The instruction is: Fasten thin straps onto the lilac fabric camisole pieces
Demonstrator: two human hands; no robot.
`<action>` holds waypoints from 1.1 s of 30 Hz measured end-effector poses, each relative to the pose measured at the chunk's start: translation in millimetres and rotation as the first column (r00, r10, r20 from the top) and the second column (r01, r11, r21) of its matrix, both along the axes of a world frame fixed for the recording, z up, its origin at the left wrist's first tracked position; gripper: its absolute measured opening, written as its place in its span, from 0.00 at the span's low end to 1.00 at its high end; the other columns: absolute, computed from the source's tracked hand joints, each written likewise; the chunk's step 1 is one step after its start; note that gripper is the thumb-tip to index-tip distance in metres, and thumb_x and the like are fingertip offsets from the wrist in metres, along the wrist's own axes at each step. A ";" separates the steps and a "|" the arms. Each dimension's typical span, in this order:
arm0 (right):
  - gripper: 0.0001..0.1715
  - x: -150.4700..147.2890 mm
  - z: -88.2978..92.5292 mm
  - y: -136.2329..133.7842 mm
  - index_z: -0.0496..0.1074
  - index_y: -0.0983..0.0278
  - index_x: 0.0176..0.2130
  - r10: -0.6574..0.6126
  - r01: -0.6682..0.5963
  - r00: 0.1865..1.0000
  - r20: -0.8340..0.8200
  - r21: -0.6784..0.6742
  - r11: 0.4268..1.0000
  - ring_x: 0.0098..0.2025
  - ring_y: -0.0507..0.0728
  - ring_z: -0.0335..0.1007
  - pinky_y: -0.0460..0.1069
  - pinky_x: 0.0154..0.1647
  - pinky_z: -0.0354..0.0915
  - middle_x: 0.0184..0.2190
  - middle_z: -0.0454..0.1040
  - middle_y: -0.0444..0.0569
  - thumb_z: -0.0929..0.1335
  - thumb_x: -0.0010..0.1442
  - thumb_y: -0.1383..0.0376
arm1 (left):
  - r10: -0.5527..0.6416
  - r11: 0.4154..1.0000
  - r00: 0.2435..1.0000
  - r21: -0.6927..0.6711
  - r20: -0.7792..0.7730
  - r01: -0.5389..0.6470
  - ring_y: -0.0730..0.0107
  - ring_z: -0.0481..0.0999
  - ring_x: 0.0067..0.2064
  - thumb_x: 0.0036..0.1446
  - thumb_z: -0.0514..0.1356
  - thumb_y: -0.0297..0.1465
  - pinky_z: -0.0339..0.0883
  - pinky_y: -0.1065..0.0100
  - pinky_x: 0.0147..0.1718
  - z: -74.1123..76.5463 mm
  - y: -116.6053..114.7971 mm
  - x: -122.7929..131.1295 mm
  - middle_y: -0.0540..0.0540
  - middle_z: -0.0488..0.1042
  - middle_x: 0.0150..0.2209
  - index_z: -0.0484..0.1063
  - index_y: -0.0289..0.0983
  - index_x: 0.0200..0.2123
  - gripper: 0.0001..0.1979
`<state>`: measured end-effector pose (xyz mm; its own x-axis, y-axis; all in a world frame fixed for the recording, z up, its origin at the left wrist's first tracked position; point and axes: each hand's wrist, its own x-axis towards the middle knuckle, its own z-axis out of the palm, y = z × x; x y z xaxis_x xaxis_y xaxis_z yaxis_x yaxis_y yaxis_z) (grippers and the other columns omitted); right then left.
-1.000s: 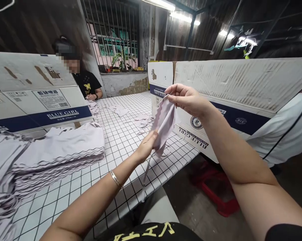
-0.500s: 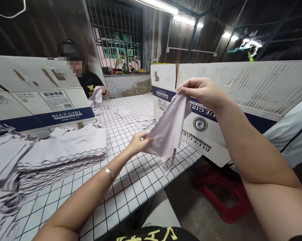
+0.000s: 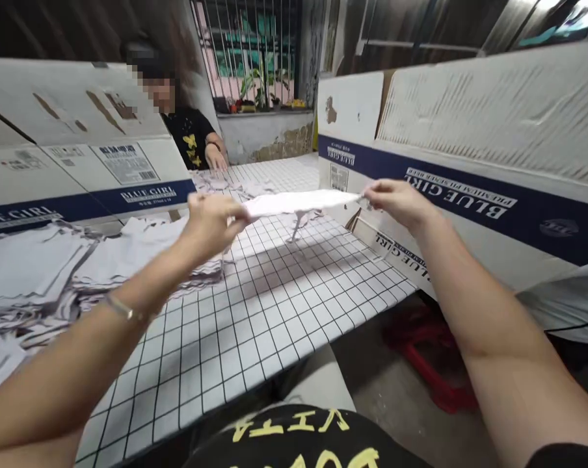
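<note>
A pale lilac cloth piece (image 3: 298, 203) is stretched nearly flat above the table, with a thin strip hanging from its underside. My left hand (image 3: 214, 218) pinches its left end, close to the stacked cloth. At the opposite end, the fingers of my right hand (image 3: 389, 198) are closed on the cloth's tip, in front of the right carton. Stacks of similar pale cloth (image 3: 123, 257) lie at the left side, partly behind my left forearm. The cloth is slightly blurred.
A white and blue carton (image 3: 152, 195) stands at the left and a larger carton (image 3: 460, 175) at the right. Across the grid-patterned table (image 3: 274, 325) sits a person (image 3: 189, 140) near loose cloth pieces. A red stool (image 3: 435, 370) is on the floor.
My left hand has moved left and up, pulling the cloth from hanging to stretched sideways. The view has tilted downward. The other person's hand has lowered to the table, no longer raising cloth.
</note>
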<state>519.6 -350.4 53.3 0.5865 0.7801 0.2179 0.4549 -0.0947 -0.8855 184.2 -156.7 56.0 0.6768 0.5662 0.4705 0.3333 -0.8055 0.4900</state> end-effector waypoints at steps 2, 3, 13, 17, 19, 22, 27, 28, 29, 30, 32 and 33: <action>0.15 -20.2 -50.4 -27.0 0.77 0.62 0.33 0.052 -0.039 0.996 0.071 -0.181 0.983 0.37 0.56 0.68 0.52 0.40 0.65 0.35 0.75 0.49 0.73 0.51 0.53 | -0.047 0.992 0.991 0.107 -0.125 0.060 0.55 0.72 0.45 0.54 0.59 0.32 0.48 0.46 0.54 -61.7 -34.4 -26.4 0.46 0.78 0.36 0.78 0.45 0.29 0.07; 0.16 -31.4 -76.5 -41.3 0.77 0.62 0.31 0.064 -0.040 0.994 0.091 -0.249 0.968 0.39 0.57 0.69 0.54 0.43 0.65 0.36 0.75 0.50 0.72 0.50 0.52 | -0.068 0.991 0.978 0.096 -0.195 0.088 0.55 0.72 0.44 0.55 0.58 0.32 0.48 0.45 0.53 -92.8 -52.5 -39.1 0.46 0.78 0.37 0.79 0.45 0.31 0.08; 0.13 -96.3 -171.9 -115.4 0.79 0.56 0.36 0.066 -0.061 0.998 0.010 -0.264 0.963 0.49 0.63 0.68 0.58 0.54 0.64 0.42 0.73 0.52 0.70 0.55 0.53 | 0.199 0.865 0.979 -0.476 0.034 -0.159 0.59 0.74 0.41 0.60 0.54 0.39 0.69 0.57 0.39 -163.6 -142.7 -99.1 0.47 0.74 0.37 0.79 0.52 0.39 0.13; 0.12 -116.3 -165.0 -107.3 0.78 0.54 0.39 0.129 -0.096 0.984 0.120 -0.243 0.965 0.52 0.63 0.67 0.59 0.57 0.62 0.45 0.73 0.51 0.67 0.59 0.55 | 0.300 0.856 0.952 -0.425 -0.056 -0.295 0.57 0.73 0.40 0.58 0.56 0.39 0.68 0.55 0.42 -165.1 -140.7 -128.1 0.47 0.74 0.35 0.79 0.49 0.34 0.11; 0.12 -131.9 -163.2 -102.6 0.77 0.54 0.41 0.150 -0.104 0.963 0.223 -0.206 0.973 0.53 0.63 0.66 0.60 0.58 0.60 0.47 0.73 0.51 0.65 0.62 0.57 | 0.356 0.871 0.929 -0.324 -0.101 -0.369 0.56 0.73 0.43 0.59 0.55 0.39 0.65 0.54 0.46 -167.2 -135.9 -137.1 0.46 0.74 0.36 0.77 0.47 0.36 0.11; 0.15 -153.1 -165.0 -98.9 0.74 0.54 0.46 0.259 -0.189 0.910 0.325 -0.233 0.954 0.56 0.64 0.63 0.61 0.58 0.58 0.52 0.71 0.51 0.68 0.59 0.56 | 0.382 0.900 0.917 -0.178 -0.118 -0.398 0.54 0.69 0.50 0.61 0.52 0.38 0.58 0.50 0.52 -164.4 -122.2 -130.4 0.42 0.73 0.44 0.74 0.45 0.44 0.13; 0.37 -163.4 -177.6 -92.8 0.63 0.58 0.54 -0.065 0.191 0.947 0.314 -0.390 0.901 0.47 0.67 0.68 0.61 0.46 0.65 0.45 0.71 0.56 0.72 0.49 0.47 | -0.070 0.962 0.938 -0.271 -0.340 -0.027 0.50 0.64 0.54 0.56 0.58 0.43 0.54 0.49 0.50 -158.1 -80.1 -94.2 0.43 0.71 0.52 0.74 0.42 0.38 0.12; 0.36 -162.9 -179.2 -90.0 0.62 0.58 0.53 -0.130 0.245 0.950 0.285 -0.420 0.874 0.43 0.65 0.70 0.59 0.42 0.65 0.41 0.72 0.53 0.71 0.50 0.47 | -0.168 0.936 0.920 -0.350 -0.355 0.035 0.53 0.66 0.52 0.56 0.57 0.43 0.55 0.52 0.49 -157.8 -70.0 -89.8 0.44 0.73 0.48 0.73 0.41 0.34 0.13; 0.33 -162.0 -180.0 -87.1 0.61 0.58 0.52 -0.153 0.256 0.955 0.254 -0.447 0.857 0.39 0.63 0.70 0.57 0.39 0.65 0.37 0.72 0.50 0.70 0.52 0.48 | -0.244 0.899 0.904 -0.431 -0.351 0.075 0.56 0.68 0.48 0.57 0.56 0.44 0.58 0.56 0.47 -157.6 -60.3 -87.1 0.45 0.74 0.43 0.72 0.40 0.32 0.14; 0.29 -160.5 -180.0 -84.7 0.61 0.58 0.50 -0.142 0.231 0.965 0.219 -0.464 0.855 0.36 0.61 0.70 0.55 0.37 0.64 0.33 0.72 0.47 0.69 0.53 0.50 | -0.294 0.859 0.897 -0.503 -0.332 0.095 0.60 0.69 0.43 0.58 0.55 0.44 0.60 0.60 0.43 -157.4 -51.3 -85.7 0.46 0.74 0.37 0.70 0.39 0.32 0.14; 0.23 -155.4 -177.7 -83.9 0.61 0.57 0.47 -0.109 0.155 0.986 0.125 -0.456 0.877 0.30 0.58 0.68 0.52 0.34 0.63 0.28 0.70 0.42 0.69 0.54 0.54 | -0.302 0.806 0.903 -0.587 -0.306 0.071 0.65 0.69 0.34 0.57 0.55 0.44 0.61 0.66 0.35 -156.2 -37.3 -85.8 0.50 0.71 0.29 0.69 0.39 0.33 0.14; 0.22 -151.3 -175.6 -86.3 0.61 0.57 0.46 -0.105 0.123 0.992 0.067 -0.445 0.887 0.28 0.56 0.67 0.51 0.33 0.63 0.26 0.69 0.41 0.69 0.53 0.56 | -0.272 0.803 0.908 -0.595 -0.319 0.031 0.67 0.68 0.32 0.57 0.55 0.44 0.60 0.67 0.33 -155.4 -33.1 -86.6 0.51 0.70 0.28 0.68 0.39 0.34 0.14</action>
<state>368.4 -436.6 -122.3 0.6754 0.7287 -0.1136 0.4508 -0.5299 -0.7183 97.6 -189.8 -99.3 0.8289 0.5205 -0.2052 0.4820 -0.4780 0.7343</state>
